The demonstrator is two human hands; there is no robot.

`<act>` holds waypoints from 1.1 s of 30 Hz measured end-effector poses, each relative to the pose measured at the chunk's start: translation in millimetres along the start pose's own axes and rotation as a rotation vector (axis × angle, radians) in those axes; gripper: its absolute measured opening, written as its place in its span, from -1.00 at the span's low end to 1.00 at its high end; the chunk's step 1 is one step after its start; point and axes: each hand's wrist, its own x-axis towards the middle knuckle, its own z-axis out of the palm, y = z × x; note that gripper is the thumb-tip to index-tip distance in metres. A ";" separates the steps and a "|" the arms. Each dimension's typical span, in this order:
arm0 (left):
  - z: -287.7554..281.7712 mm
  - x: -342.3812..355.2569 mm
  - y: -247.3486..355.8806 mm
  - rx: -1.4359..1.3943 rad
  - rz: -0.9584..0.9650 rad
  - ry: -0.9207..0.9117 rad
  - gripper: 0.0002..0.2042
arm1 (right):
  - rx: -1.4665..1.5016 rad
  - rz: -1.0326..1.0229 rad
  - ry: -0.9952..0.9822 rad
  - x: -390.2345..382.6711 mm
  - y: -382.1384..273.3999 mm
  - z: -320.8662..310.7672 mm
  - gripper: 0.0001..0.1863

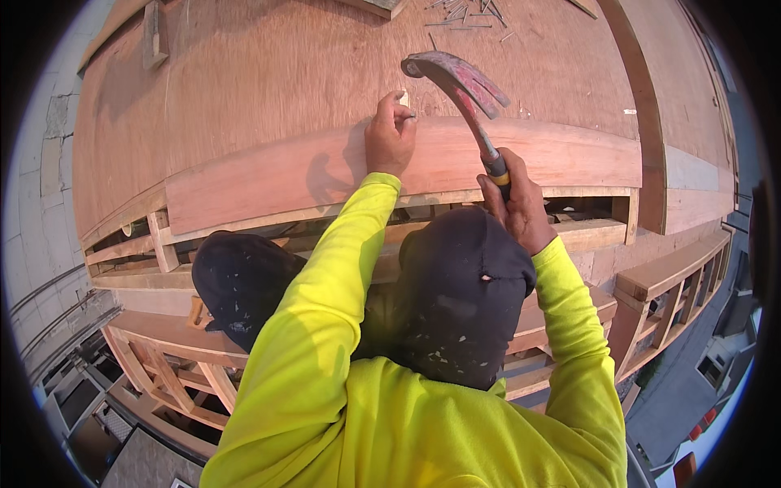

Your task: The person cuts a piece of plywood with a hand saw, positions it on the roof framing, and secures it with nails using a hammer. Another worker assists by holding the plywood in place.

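My right hand (525,199) is wrapped round the dark grip of a claw hammer (465,102), its worn metal head raised over the plywood with red paint on the claw. Farther left, my left hand (391,134) is closed in a pinch just beyond the far edge of a reddish wooden board (268,179). A small pale piece (404,98) shows at its fingertips; whether the hand holds this or a nail I cannot make out. The board lies along the near edge of a large plywood sheet (268,73).
Several loose nails (464,11) lie at the far side of the plywood. A short wood block (154,37) rests at the far left. Open timber framing (167,244) runs below the near edge, around my knees (460,301). A tall panel edge (643,114) stands at the right.
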 end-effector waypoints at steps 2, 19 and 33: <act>0.6 2.3 0.9 -0.030 0.005 -0.008 -0.51 | -0.172 0.059 -0.195 1.0 23.7 -3.9 -0.63; -12.5 0.4 9.6 0.113 0.014 -0.098 -0.36 | 0.027 0.044 0.014 -11.8 9.5 2.0 -0.63; -71.0 -45.8 -5.3 0.978 0.071 -0.190 -0.36 | 0.154 -0.130 0.214 2.7 -2.7 9.8 -0.59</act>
